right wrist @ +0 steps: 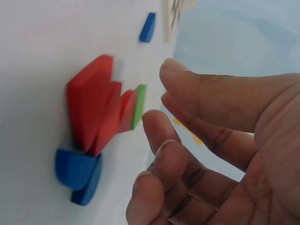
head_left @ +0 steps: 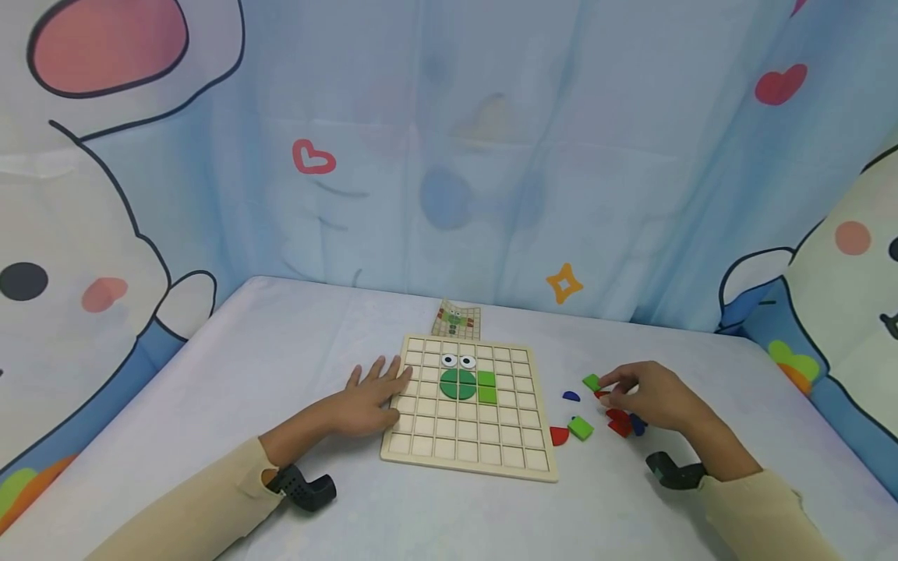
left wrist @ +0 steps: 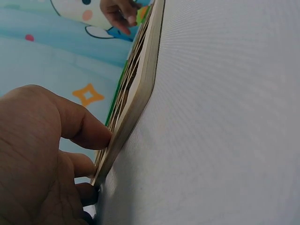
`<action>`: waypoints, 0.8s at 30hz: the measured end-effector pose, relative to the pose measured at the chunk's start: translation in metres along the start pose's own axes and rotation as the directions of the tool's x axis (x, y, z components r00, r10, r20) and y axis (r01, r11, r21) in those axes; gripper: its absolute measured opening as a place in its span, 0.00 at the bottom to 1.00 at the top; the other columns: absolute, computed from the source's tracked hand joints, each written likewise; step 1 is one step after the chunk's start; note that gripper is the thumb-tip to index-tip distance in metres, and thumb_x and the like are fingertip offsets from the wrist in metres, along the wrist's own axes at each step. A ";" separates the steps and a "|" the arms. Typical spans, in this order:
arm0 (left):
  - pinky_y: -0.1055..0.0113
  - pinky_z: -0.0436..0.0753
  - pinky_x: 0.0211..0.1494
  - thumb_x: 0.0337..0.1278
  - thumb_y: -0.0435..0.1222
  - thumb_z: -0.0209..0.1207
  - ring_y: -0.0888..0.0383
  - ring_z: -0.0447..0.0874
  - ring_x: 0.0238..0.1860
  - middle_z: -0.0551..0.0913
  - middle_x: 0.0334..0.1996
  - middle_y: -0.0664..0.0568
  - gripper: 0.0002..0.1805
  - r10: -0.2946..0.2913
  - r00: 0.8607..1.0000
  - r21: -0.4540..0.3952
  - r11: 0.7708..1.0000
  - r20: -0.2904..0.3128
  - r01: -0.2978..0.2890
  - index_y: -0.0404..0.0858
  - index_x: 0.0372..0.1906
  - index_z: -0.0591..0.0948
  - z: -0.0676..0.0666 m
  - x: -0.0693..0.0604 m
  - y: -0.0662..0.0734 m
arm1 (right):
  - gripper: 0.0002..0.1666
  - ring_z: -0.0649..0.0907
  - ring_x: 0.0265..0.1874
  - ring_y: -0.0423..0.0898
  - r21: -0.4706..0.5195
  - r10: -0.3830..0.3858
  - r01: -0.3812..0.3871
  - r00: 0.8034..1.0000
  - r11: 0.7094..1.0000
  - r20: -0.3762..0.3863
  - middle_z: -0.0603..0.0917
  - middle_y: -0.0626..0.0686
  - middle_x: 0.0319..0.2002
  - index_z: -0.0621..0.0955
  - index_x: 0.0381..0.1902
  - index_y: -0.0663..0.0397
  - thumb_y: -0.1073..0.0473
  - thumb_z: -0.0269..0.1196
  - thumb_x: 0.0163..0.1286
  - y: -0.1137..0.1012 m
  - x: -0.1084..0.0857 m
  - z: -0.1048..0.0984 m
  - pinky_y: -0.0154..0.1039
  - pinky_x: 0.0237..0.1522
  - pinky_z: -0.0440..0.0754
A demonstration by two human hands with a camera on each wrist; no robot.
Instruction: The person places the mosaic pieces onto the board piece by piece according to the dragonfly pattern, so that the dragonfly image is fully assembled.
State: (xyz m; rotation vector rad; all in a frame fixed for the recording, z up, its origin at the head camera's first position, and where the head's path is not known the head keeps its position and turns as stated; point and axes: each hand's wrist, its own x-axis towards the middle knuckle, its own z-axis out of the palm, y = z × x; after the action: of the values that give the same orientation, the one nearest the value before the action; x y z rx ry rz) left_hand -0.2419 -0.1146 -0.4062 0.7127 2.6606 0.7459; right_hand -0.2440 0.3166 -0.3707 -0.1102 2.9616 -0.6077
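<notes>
My left hand (head_left: 365,405) has its fingers spread along the left edge of a wooden grid board (head_left: 470,467); the left wrist view shows its thumb touching the board's side (left wrist: 140,96). Two eye pieces (head_left: 458,361), a dark green round shape (head_left: 457,384) and two light green squares (head_left: 486,388) lie on the grid. Over loose pieces right of the board, my right hand (head_left: 655,396) has bent fingers, near a green piece (head_left: 592,382). Nothing shows between its thumb and fingers in the right wrist view, where red pieces (right wrist: 89,105) and blue ones (right wrist: 75,168) lie beneath.
A small pattern card (head_left: 456,322) stands behind the board. Beside the board's right edge lie a red piece (head_left: 559,435), a green square (head_left: 580,428) and a blue half-round (head_left: 571,396). A printed curtain (head_left: 477,156) hangs behind the white-covered table (head_left: 337,522).
</notes>
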 end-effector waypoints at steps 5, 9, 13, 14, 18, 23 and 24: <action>0.39 0.30 0.77 0.64 0.38 0.45 0.42 0.28 0.80 0.39 0.80 0.41 0.38 -0.003 1.000 0.006 1.000 -0.002 0.003 0.37 0.78 0.51 0.000 0.001 0.000 | 0.20 0.80 0.32 0.46 -0.015 0.008 -0.008 1.000 1.000 -0.001 0.84 0.60 0.40 0.84 0.51 0.61 0.58 0.68 0.63 -0.005 -0.002 -0.002 0.39 0.31 0.83; 0.39 0.30 0.77 0.63 0.38 0.45 0.42 0.28 0.80 0.39 0.80 0.40 0.39 -0.005 1.000 0.003 1.000 0.001 0.005 0.37 0.78 0.51 0.001 0.001 0.000 | 0.16 0.81 0.34 0.48 -0.040 0.022 -0.022 1.000 0.999 -0.009 0.83 0.66 0.44 0.84 0.51 0.62 0.63 0.64 0.66 -0.002 -0.003 -0.001 0.43 0.33 0.84; 0.39 0.30 0.77 0.64 0.38 0.45 0.42 0.27 0.80 0.39 0.80 0.41 0.38 -0.008 1.000 0.005 1.000 0.006 0.008 0.37 0.79 0.51 0.001 0.001 -0.001 | 0.16 0.81 0.35 0.51 -0.057 0.048 -0.048 0.999 0.997 -0.009 0.82 0.67 0.44 0.83 0.52 0.63 0.66 0.62 0.66 0.002 -0.002 0.000 0.44 0.34 0.84; 0.39 0.30 0.77 0.64 0.38 0.45 0.42 0.27 0.80 0.39 0.80 0.41 0.38 -0.010 1.000 0.006 1.000 0.006 0.010 0.38 0.79 0.51 0.001 0.001 -0.001 | 0.16 0.81 0.35 0.51 -0.056 0.054 -0.054 0.999 0.997 -0.008 0.82 0.67 0.44 0.83 0.52 0.63 0.66 0.62 0.66 0.003 -0.001 0.001 0.44 0.34 0.84; 0.39 0.30 0.77 0.64 0.38 0.45 0.43 0.27 0.80 0.39 0.80 0.41 0.38 -0.014 1.000 0.005 1.000 0.005 0.013 0.38 0.79 0.51 0.001 0.001 -0.001 | 0.17 0.80 0.34 0.50 -0.052 0.066 -0.066 0.998 0.996 -0.003 0.83 0.65 0.43 0.83 0.52 0.61 0.65 0.63 0.65 0.005 0.000 0.004 0.43 0.33 0.84; 0.39 0.30 0.77 0.65 0.38 0.45 0.42 0.27 0.80 0.39 0.80 0.41 0.38 -0.013 1.000 0.009 1.000 0.006 0.013 0.38 0.79 0.51 0.000 0.000 0.000 | 0.17 0.80 0.32 0.48 -0.059 0.070 -0.071 0.997 0.996 -0.012 0.84 0.63 0.40 0.84 0.50 0.61 0.61 0.67 0.64 0.005 0.000 0.006 0.42 0.31 0.83; 0.39 0.30 0.77 0.65 0.38 0.45 0.42 0.27 0.80 0.39 0.80 0.41 0.38 -0.012 1.000 0.011 1.000 0.006 0.012 0.38 0.79 0.51 0.000 0.000 0.000 | 0.18 0.80 0.32 0.48 -0.059 0.072 -0.073 0.997 0.996 -0.013 0.84 0.63 0.40 0.84 0.50 0.61 0.61 0.67 0.63 0.005 0.000 0.006 0.42 0.31 0.83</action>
State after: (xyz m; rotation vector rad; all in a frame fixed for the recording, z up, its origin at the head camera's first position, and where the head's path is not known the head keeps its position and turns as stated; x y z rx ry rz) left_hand -0.2420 -0.1142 -0.4065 0.7004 2.6631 0.7254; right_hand -0.2438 0.3186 -0.3777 -0.0044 2.9799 -0.5126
